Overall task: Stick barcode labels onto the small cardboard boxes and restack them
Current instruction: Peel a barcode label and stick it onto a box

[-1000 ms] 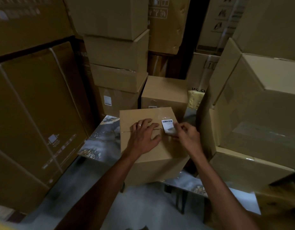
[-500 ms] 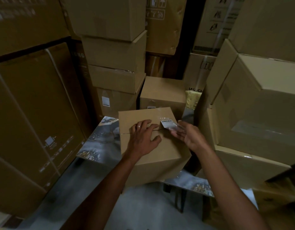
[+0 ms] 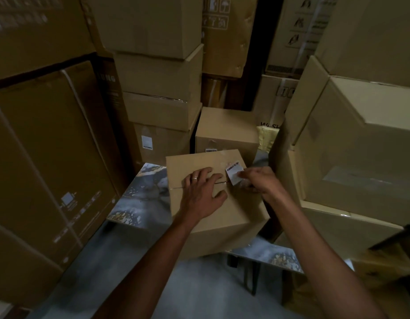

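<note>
Head view. Landmark: small brown cardboard box [image 3: 213, 203], sealed with clear tape along its top seam, sitting on a low table with a grey marbled top [image 3: 139, 199].

Writing and labels:
- White rectangular barcode label [image 3: 234, 172] lies on the small box's top near its right far corner, tilted; a black barcode strip runs along its far edge, digits too small to read.
- Second small brown cardboard box [image 3: 227, 130] directly behind the landmark box carries a white barcode sticker [image 3: 211, 150] on its front face; text unreadable.
- Lowest carton of the brown stack [image 3: 162, 143] behind and left of the landmark box has a white sticker [image 3: 146, 142] with a dark strip at its bottom; unreadable.
- Tall dark-brown carton [image 3: 49, 169] left of the landmark box: pale letters "UNG" on its side edge, small white printed graphics lower down.
- Carton far behind [image 3: 222, 35]: handling pictograms, umbrella among them.
- Carton behind right [image 3: 277, 97]: large outlined letters, partly hidden.

Hands:
- Left hand [image 3: 202, 192] flat on the box top across the seam, fingers spread and straight, ring on one finger; pressing, gripping nothing.
- Right hand [image 3: 257, 180] at the box's right edge, fingertips [image 3: 242, 174] curled in and pinching the label's near right corner.
</note>
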`<state>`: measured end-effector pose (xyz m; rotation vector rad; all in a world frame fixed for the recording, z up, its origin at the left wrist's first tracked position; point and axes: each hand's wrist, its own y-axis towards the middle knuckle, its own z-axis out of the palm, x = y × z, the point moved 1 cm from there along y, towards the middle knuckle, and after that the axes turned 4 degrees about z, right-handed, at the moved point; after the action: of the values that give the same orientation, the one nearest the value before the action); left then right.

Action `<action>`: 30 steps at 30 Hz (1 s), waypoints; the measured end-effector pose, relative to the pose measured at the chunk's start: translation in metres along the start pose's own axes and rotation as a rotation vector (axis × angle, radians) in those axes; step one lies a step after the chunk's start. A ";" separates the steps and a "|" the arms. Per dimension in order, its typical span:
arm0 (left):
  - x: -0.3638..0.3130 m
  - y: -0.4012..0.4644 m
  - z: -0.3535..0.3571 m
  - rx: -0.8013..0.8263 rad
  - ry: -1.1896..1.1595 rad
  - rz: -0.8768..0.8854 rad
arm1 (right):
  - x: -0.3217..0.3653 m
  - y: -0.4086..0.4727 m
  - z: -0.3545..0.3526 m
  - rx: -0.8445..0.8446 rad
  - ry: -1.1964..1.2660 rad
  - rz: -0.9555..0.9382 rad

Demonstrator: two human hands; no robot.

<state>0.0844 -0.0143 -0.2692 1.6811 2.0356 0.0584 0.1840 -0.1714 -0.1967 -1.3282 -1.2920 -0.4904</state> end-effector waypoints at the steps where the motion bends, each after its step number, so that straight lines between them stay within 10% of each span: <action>1: 0.000 0.000 0.000 0.000 0.003 0.003 | -0.001 0.000 0.001 0.000 -0.011 -0.046; 9: 0.001 0.000 -0.001 0.028 -0.020 0.041 | -0.003 -0.005 0.003 -0.122 0.107 -0.128; 30: -0.019 0.010 -0.003 0.156 -0.089 0.074 | -0.039 -0.060 -0.018 0.189 0.429 0.043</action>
<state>0.0950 -0.0291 -0.2568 1.8194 1.9552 -0.1516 0.1276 -0.2188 -0.2015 -1.0222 -0.9276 -0.5723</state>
